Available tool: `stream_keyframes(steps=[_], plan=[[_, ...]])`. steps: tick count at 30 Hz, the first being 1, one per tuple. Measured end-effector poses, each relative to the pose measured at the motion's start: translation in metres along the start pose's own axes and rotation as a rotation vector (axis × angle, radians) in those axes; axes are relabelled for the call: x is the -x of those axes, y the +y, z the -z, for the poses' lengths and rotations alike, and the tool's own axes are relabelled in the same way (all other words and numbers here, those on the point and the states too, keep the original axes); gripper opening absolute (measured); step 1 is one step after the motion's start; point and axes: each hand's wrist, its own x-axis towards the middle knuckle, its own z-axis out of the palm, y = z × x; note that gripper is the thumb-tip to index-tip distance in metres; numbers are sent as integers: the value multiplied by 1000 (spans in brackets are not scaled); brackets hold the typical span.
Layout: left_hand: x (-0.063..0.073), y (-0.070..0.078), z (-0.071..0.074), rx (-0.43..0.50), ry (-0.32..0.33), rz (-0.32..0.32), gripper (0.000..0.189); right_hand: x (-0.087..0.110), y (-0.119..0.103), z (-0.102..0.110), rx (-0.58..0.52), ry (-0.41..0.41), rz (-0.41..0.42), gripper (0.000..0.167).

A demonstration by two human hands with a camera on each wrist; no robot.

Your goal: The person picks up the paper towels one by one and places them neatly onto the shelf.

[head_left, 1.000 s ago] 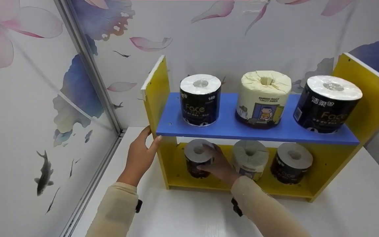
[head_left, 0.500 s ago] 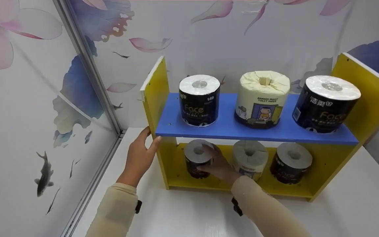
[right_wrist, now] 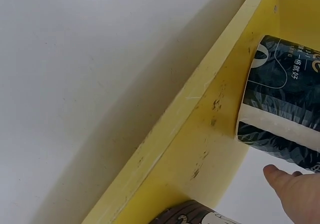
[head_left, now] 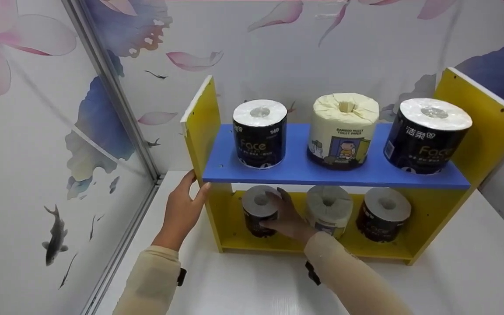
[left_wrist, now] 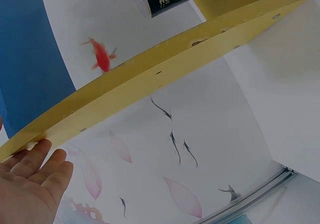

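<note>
In the lower bay of a yellow shelf unit, my right hand holds the right side of a black-wrapped toilet paper roll, fingers at its top and thumb at its front. The same roll stands on the yellow board in the right wrist view, where only part of the hand shows. My left hand grips the unit's left side panel, thumb by the front edge. Fingers lie against the panel's outer face in the left wrist view.
Below, right of the held roll, stand a cream-wrapped roll and another black-wrapped roll. The blue upper shelf bears a black roll, a cream roll and a second black roll. A patterned wall stands close behind.
The head view shifts slightly, so the shelf unit and rolls appear a little further left. Both hands keep nearly the same places on the panel and the lower left roll.
</note>
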Motion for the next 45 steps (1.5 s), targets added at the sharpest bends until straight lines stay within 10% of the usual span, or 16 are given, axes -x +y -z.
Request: stream_keyframes(steps=[30, 45], plan=[[2, -1, 2, -6, -21, 20, 58, 5, -7, 2, -13, 4, -9, 92], [1, 0, 1, -20, -27, 7, 58, 65, -36, 37, 178, 89, 146, 86]])
